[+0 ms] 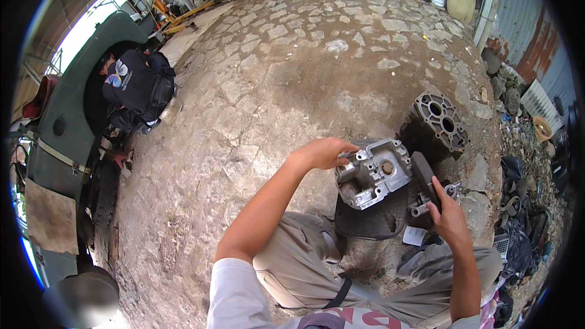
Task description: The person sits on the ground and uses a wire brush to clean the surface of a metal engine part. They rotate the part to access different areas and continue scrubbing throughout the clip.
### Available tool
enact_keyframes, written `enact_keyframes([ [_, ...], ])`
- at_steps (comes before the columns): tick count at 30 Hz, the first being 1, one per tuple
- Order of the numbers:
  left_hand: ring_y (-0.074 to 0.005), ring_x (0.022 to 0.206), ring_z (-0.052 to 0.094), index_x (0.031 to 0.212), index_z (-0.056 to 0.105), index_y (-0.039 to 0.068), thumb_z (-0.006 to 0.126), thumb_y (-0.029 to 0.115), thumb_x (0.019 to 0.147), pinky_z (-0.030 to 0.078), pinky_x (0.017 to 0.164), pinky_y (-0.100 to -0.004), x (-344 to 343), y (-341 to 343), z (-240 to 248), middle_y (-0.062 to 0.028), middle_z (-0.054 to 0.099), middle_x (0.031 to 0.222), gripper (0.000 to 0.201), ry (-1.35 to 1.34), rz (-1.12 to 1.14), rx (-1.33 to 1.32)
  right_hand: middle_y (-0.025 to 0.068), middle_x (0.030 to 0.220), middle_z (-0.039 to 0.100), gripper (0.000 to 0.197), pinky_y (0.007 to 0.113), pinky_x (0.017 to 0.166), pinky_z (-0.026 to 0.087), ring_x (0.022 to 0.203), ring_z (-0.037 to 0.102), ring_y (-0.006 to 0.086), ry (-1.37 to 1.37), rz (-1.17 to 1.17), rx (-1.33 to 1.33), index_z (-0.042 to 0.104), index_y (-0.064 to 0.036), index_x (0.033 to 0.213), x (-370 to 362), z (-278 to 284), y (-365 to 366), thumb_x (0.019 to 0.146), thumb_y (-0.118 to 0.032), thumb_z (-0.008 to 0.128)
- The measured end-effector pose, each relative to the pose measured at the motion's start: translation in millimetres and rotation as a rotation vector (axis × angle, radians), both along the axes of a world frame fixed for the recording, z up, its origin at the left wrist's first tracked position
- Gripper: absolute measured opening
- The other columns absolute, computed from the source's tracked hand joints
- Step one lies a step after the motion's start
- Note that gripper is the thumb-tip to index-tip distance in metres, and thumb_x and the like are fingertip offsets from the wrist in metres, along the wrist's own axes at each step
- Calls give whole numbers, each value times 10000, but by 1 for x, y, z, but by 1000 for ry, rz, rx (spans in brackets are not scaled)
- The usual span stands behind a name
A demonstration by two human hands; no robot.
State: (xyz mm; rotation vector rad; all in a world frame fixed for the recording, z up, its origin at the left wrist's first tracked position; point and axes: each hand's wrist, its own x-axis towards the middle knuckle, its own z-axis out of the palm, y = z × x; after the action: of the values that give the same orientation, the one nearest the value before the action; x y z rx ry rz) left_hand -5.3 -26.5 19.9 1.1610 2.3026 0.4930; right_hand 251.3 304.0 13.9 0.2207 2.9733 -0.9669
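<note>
Lower left, rounded object point(82, 300) blurred, kind unclear; right of centre, small metal part point(419, 209) partly hidden by right hand point(450, 214); shirt point(239, 295) cut by lower edge.

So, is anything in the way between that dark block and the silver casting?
Nothing visible: the dark block, in the right hand, is close beside the silver casting; whether they touch is unclear. The left hand holds the casting's opposite side.

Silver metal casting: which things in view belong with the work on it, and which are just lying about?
In the job:
- silver metal casting, in the left grip
- dark block, in the right grip
- probably the large flanged housing nearby

Seemingly just lying about:
- yellowish jug
- white slatted item
- black plastic bags
</note>
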Motion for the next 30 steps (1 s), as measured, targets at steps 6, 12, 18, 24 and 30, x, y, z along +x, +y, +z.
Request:
enact_keyframes([
  [6, -424, 1232, 669, 1561, 550, 175, 734, 180, 998, 537, 1029, -507, 4, -2, -3, -224, 702, 1351, 593, 106, -53, 101, 266, 1266, 719, 745, 473, 956, 571, 1117, 708, 452, -49, 401, -240, 463, -231, 1640, 10, 30, -41, 975, -283, 796],
  [12, -411, 1190, 684, 1482, 619, 102, 722, 158, 994, 546, 999, -507, 7, 4, -6, -202, 724, 1294, 502, 121, 23, 47, 255, 1058, 719, 751, 552, 837, 551, 963, 701, 483, -83, 94, -9, 415, -254, 1662, 1, 24, -20, 993, -286, 755],
  [18, -374, 1152, 701, 1364, 686, 87, 746, 166, 979, 569, 978, -464, 6, 4, -9, -136, 729, 1272, 398, 212, -25, 104, 215, 1059, 720, 729, 498, 823, 552, 918, 700, 439, -60, 304, -196, 419, -289, 1665, 15, 31, -43, 1012, -269, 744],
  [24, -347, 1226, 691, 1436, 636, 109, 730, 208, 1012, 560, 1021, -456, 11, 8, 7, -133, 713, 1363, 446, 131, 63, 245, 200, 1024, 705, 718, 523, 783, 555, 887, 711, 431, -41, 137, -54, 405, -299, 1667, 7, 18, -23, 1025, -261, 724],
  [30, -382, 1253, 675, 1481, 615, 97, 671, 217, 1051, 549, 1034, -470, 10, 6, -6, -173, 701, 1387, 450, 129, -12, 83, 195, 1005, 694, 720, 528, 780, 546, 875, 701, 427, -6, 254, -169, 401, -300, 1671, 12, 20, -43, 1028, -252, 722],
])
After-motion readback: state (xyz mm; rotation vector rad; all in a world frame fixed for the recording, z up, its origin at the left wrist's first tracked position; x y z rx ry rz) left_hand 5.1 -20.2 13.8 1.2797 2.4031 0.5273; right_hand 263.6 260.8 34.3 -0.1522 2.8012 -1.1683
